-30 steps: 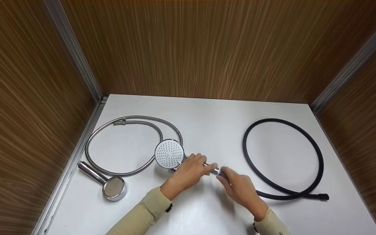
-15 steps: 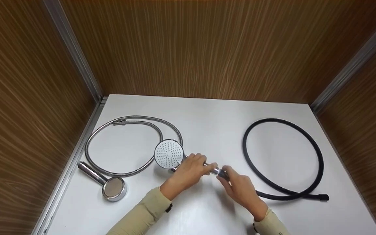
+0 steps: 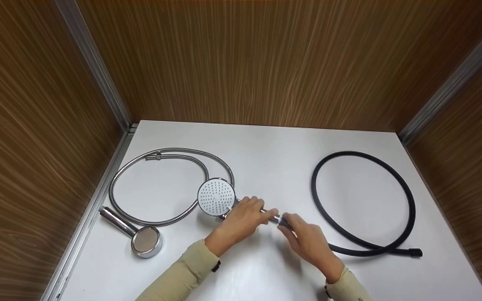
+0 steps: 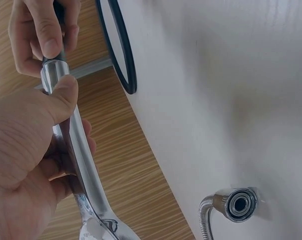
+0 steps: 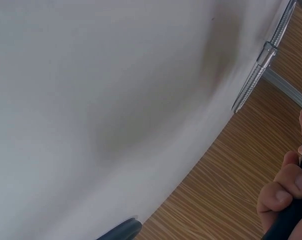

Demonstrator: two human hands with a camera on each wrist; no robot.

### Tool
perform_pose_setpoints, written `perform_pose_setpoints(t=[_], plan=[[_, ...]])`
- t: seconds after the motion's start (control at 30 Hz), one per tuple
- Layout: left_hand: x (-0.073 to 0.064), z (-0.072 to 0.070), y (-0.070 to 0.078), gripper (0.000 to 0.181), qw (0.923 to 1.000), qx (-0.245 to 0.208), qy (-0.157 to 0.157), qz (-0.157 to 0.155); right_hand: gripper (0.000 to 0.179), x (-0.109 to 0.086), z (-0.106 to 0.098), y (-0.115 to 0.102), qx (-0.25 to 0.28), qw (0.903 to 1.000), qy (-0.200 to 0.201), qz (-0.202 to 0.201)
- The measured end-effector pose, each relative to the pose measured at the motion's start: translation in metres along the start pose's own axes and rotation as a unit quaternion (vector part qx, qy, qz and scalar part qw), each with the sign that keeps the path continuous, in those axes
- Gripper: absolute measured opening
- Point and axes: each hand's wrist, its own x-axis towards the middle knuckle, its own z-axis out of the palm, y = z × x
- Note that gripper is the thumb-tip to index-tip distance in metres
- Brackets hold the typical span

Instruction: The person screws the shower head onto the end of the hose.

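In the head view my left hand grips the handle of a chrome shower head, whose round white nozzle face points up. My right hand pinches the dark end fitting of a black shower hose at the handle's lower end. The left wrist view shows my left thumb lying along the chrome handle, while the right fingers grip the fitting against its end. At the right edge of the right wrist view, curled fingers wrap the black hose. How far the fitting sits on the handle is hidden.
The black hose loops on the right of the white table, its free end near the right side. A coiled metal hose lies on the left, partly behind the held shower head. A second shower head lies front left. Wood-grain walls enclose the table.
My right fingers lifted slightly on the hose fitting half a second ago and have closed down over it again. My left hand and the shower head stay nearly still.
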Motion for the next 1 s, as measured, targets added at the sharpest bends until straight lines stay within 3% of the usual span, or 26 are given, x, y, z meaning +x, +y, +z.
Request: perform_pose_setpoints(t=[0.43, 0.87, 1.0], plan=[[-0.0014, 0.0018, 0.0000, 0.030, 0.9999, -0.001, 0.016, 0.004, 0.021, 0.0004, -0.0013, -0.0018, -0.001, 0.9999, -0.013, 0.011], [-0.0008, 0.0029, -0.0002, 0.032, 0.9999, 0.003, 0.012, 0.004, 0.022, 0.0006, -0.0009, -0.0021, -0.021, 0.9997, -0.014, 0.006], [-0.0013, 0.0028, 0.0001, 0.032, 0.9999, 0.003, 0.011, 0.003, 0.025, 0.0003, -0.0004, -0.0033, -0.009, 0.9994, -0.021, 0.025]])
